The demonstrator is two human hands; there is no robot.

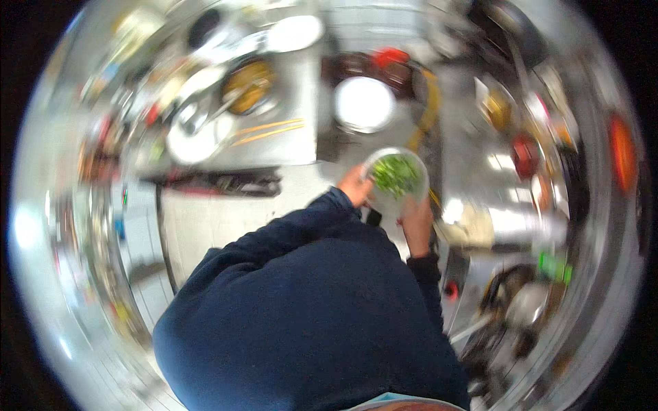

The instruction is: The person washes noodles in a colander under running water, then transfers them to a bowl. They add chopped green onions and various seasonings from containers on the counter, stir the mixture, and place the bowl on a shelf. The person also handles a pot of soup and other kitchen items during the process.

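A pale, round bowl (384, 204) with chopped green leaves (395, 173) in it is held in front of my body. My left hand (355, 186) grips its left rim, thumb on the near side. Blurred by motion, my right hand (417, 226) holds the lower right side; its fingers are not sharp. Just beyond the bowl is a white round plate or lid (365, 104) on a dark surface.
Chopsticks (270, 131) lie on the steel counter (300, 146) at left, near a pot of yellowish food (249, 85) and a white plate (198, 138). At right, a steel worktop (462, 154) bears a red container (525, 156). Much is smeared by motion.
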